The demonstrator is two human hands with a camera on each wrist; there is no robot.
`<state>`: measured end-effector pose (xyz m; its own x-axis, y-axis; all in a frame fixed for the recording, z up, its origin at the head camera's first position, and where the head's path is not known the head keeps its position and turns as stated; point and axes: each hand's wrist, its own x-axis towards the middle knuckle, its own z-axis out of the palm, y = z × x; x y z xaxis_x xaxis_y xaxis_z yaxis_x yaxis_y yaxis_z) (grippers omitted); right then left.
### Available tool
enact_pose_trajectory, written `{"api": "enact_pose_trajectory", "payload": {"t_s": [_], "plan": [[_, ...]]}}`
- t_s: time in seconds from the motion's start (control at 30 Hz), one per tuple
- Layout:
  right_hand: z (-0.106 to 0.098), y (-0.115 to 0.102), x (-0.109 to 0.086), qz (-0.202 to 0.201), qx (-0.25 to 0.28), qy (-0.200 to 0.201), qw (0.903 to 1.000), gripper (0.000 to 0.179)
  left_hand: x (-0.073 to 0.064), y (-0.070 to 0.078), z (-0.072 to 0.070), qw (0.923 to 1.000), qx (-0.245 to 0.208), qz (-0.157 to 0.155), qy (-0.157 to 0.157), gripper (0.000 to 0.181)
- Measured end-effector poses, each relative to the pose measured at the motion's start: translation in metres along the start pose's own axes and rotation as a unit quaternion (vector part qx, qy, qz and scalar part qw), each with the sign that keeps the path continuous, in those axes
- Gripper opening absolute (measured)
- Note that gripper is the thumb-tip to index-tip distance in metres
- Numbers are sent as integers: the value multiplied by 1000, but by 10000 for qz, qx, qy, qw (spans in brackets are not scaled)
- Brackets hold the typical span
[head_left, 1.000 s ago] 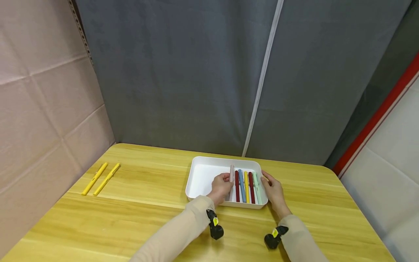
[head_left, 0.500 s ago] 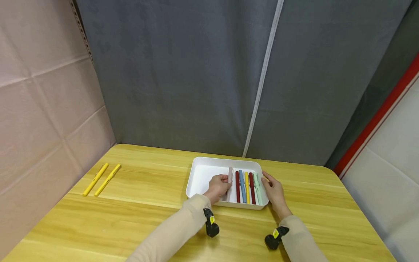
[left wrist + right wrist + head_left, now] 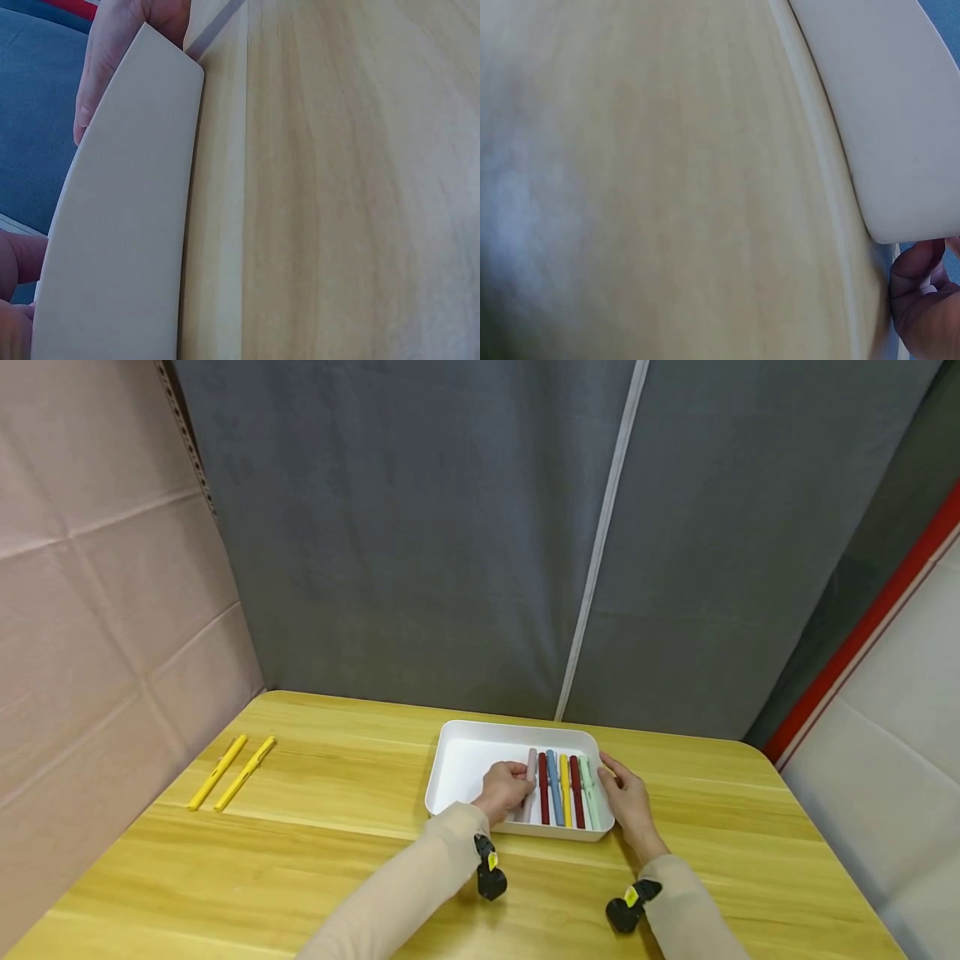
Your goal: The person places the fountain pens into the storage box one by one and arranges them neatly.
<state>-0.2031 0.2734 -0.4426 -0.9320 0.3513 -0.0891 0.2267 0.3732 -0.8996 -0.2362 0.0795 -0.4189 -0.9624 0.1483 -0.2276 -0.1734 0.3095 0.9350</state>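
In the head view my left hand (image 3: 504, 790) reaches into a white tray (image 3: 468, 756) and pinches a pale pink pen (image 3: 532, 766) between thumb and fingers. To its right, a row of pens lies side by side in the tray: a dark red pen (image 3: 543, 789), a blue pen (image 3: 555, 787), a yellow pen (image 3: 566, 789), another dark red pen (image 3: 577, 792) and a mint green pen (image 3: 589, 792). My right hand (image 3: 628, 797) holds the tray's right wall, thumb at the rim and fingers along the outside. Both wrist views mostly show the tray's outer wall (image 3: 120, 195).
Two yellow pens, a left one (image 3: 217, 772) and a right one (image 3: 245, 772), lie at the left of the wooden table (image 3: 337, 860). Behind the table hangs a grey curtain (image 3: 420, 543). Pale panels stand at both sides.
My left hand, with the pale pink pen, shifts slightly left, then back right beside the dark red pen, and the pen's far end lowers. The right hand stays at the tray's wall.
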Motion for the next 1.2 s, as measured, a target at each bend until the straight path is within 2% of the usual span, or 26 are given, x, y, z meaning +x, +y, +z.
{"api": "enact_pose_trajectory", "payload": {"t_s": [0.37, 0.5, 0.63, 0.8, 0.93, 1.07, 1.2], "plan": [[0, 0, -1, 1, 20, -27, 10000, 45, 1, 2, 1, 9987, 497, -7, 64, 29], [1, 1, -1, 15, 35, -22, 10000, 45, 1, 1, 0, 9968, 781, 123, 98, 28], [0, 1, -1, -1, 52, -26, 10000, 45, 0, 1, -3, 9923, 1204, 275, 75, 29], [0, 1, -1, -26, 39, -8, 10000, 46, 0, 3, -7, 9862, 1627, 301, -18, 29], [0, 0, -2, -50, 29, 15, 10000, 45, 0, 5, -8, 9789, 2015, 337, 23, 28], [0, 0, -2, -93, 5, 54, 9999, 45, 0, 5, -8, 9749, 2199, 342, 68, 26], [0, 0, -2, -72, -17, 43, 10000, 45, 0, 4, -8, 9706, 2356, 477, 92, 24]]}}
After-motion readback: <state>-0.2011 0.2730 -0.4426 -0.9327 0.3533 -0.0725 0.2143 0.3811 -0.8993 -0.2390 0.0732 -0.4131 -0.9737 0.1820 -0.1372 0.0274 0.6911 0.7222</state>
